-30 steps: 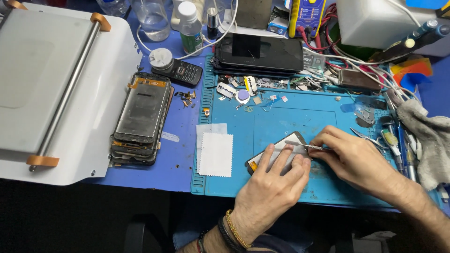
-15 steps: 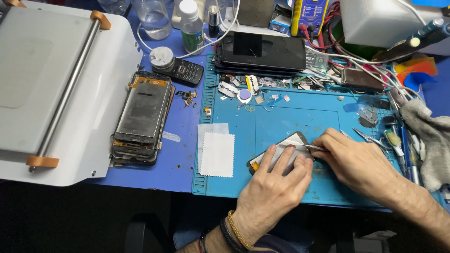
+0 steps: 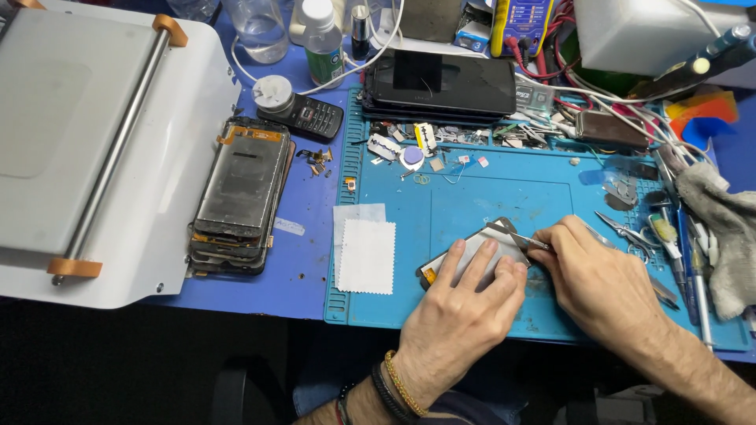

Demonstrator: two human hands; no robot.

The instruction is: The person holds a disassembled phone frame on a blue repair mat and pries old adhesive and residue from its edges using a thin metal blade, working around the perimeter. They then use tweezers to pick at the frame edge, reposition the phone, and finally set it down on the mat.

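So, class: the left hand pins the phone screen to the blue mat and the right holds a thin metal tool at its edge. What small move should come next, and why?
Probably slide the metal tool a little further along the phone screen edge. The right hand has its tip at the upper right corner, and the left hand presses the screen flat on the blue mat, so it looks steady.

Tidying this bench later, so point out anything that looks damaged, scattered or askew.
Small screws lie scattered loose on the blue table beside the stack of stripped phone frames, which sits slightly fanned. Razor blades and tiny parts litter the top of the blue mat. The left hand pins the phone panel; the right hand works tweezers at its edge.
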